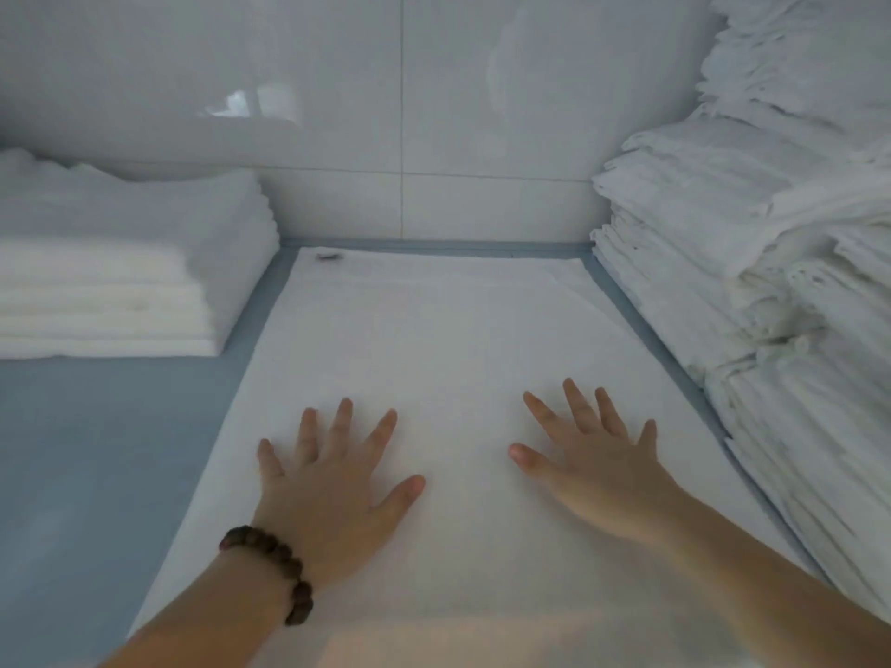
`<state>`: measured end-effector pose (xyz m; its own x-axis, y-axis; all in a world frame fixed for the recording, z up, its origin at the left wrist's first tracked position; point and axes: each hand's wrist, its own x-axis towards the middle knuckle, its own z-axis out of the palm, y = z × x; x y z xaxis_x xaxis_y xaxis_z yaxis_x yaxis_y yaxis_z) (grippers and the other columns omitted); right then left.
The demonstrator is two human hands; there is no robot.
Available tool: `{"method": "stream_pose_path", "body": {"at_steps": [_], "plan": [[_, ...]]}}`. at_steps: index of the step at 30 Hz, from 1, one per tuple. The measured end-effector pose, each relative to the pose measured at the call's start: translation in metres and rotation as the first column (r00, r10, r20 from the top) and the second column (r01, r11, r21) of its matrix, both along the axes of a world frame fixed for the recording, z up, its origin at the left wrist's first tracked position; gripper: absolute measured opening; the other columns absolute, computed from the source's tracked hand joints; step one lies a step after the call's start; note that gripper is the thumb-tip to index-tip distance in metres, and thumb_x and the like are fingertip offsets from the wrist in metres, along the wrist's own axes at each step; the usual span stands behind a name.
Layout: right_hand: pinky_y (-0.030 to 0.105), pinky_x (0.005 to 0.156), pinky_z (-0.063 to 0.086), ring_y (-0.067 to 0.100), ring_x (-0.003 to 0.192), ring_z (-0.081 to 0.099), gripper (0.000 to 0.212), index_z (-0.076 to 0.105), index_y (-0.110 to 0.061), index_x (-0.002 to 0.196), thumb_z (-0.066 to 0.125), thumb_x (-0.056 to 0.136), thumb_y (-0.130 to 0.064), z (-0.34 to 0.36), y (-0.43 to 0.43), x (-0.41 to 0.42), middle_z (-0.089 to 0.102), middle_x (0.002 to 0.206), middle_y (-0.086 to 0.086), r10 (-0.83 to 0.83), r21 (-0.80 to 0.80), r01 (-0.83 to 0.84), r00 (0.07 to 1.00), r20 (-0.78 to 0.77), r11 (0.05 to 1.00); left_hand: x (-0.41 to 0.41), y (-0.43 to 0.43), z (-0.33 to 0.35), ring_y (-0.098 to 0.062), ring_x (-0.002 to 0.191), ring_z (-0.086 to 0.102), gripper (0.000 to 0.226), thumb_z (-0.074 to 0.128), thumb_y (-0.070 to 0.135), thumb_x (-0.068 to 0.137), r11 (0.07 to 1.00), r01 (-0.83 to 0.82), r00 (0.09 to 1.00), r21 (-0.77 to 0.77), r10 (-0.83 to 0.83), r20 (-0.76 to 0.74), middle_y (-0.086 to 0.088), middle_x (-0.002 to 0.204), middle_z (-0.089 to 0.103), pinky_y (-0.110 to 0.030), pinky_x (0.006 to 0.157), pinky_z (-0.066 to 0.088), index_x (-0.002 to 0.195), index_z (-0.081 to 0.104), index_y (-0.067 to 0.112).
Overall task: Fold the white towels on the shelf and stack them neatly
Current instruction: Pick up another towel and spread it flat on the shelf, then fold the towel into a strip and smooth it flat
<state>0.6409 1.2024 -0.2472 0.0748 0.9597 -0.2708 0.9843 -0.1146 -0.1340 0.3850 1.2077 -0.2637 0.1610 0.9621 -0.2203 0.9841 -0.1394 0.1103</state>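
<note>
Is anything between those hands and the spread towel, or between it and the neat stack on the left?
Nothing visible. The left hand and right hand lie flat on the towel; only bare blue shelf separates it from the stack.

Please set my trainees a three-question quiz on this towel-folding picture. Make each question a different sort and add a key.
1. True or false: the left hand and the right hand both lie flat, fingers spread, on the spread white towel.
2. Which wrist wears the brown beaded bracelet? A: left. B: right. C: neither.
3. Fill the gap: the neat stack of folded white towels stands to the ____ of the spread white towel, and the taller, rougher pile of white towels stands on the other side.

Key: 1 true; 2 A; 3 left.
</note>
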Motion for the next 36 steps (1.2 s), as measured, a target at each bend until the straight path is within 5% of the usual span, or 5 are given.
{"method": "stream_pose_path", "body": {"at_steps": [6,23,28,36], "plan": [[0.068,0.107,-0.008,0.026,0.143,-0.021,0.073,-0.016,-0.054,0.139,0.001,0.074,-0.082,-0.029,-0.017,-0.011,-0.022,0.155,-0.005,-0.028,0.082,0.022,0.997,0.076,0.996,0.002,-0.002,-0.021,-0.030,0.143,-0.019,0.076,-0.004,0.080,0.074,0.990,0.039,0.999,0.135,-0.037,-0.018,0.004,0.157,-0.018,-0.066,0.108,-0.006,0.141,-0.020,0.048],[0.071,0.105,-0.003,0.027,0.145,-0.013,0.073,-0.011,-0.051,0.142,0.004,0.077,-0.081,-0.025,0.099,0.006,-0.015,0.157,-0.006,0.010,0.073,-0.017,0.995,0.096,0.997,0.017,0.107,-0.023,-0.030,0.144,-0.010,0.076,0.000,0.083,0.074,0.987,-0.032,0.998,0.159,0.040,-0.046,0.008,0.158,-0.009,-0.070,0.104,-0.003,0.143,-0.008,0.051],[0.065,0.108,-0.010,0.022,0.142,-0.023,0.069,-0.018,-0.053,0.139,0.007,0.080,-0.078,-0.001,0.036,-0.018,-0.023,0.155,-0.007,-0.001,0.159,0.004,1.000,-0.016,0.987,0.020,0.115,-0.024,-0.029,0.144,-0.010,0.078,-0.001,0.083,0.073,0.985,-0.051,0.997,0.167,0.060,-0.047,0.009,0.158,-0.010,-0.070,0.104,-0.003,0.143,-0.009,0.050],[0.068,0.105,-0.011,0.026,0.140,-0.028,0.074,-0.024,-0.053,0.136,0.000,0.073,-0.085,-0.029,-0.048,-0.044,-0.027,0.154,-0.007,0.028,0.077,-0.033,0.997,0.072,0.996,0.021,0.130,-0.023,-0.031,0.144,-0.008,0.077,0.000,0.082,0.074,0.986,-0.023,0.998,0.163,0.033,-0.056,0.008,0.158,-0.009,-0.069,0.105,0.000,0.143,-0.008,0.049]]}}
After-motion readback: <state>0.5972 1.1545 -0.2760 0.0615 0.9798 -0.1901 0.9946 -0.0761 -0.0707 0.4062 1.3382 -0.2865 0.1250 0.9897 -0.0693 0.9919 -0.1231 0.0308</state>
